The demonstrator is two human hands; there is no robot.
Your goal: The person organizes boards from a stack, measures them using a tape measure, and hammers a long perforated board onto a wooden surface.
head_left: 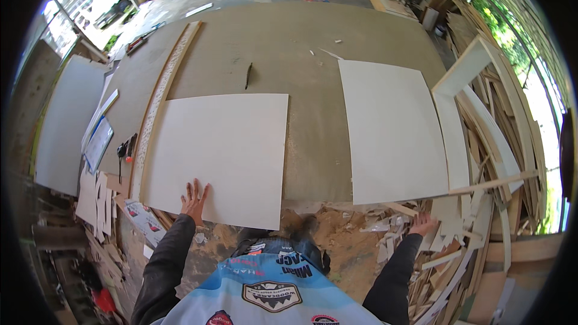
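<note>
Left hand [194, 200] flat on one of two white panels [220, 153]

I see a large brown workbench [301, 42] filling most of my view, its top dusty. A big white square panel [220, 153] lies flat on it at the near left, overhanging the near edge. A second white panel [391, 132] lies at the right, apart from the first, with bare brown board between them. A long pale wooden strip [161, 93] runs along the left side, just beside the first panel. A small dark tool [248, 76] lies beyond that panel, near the middle.
</note>
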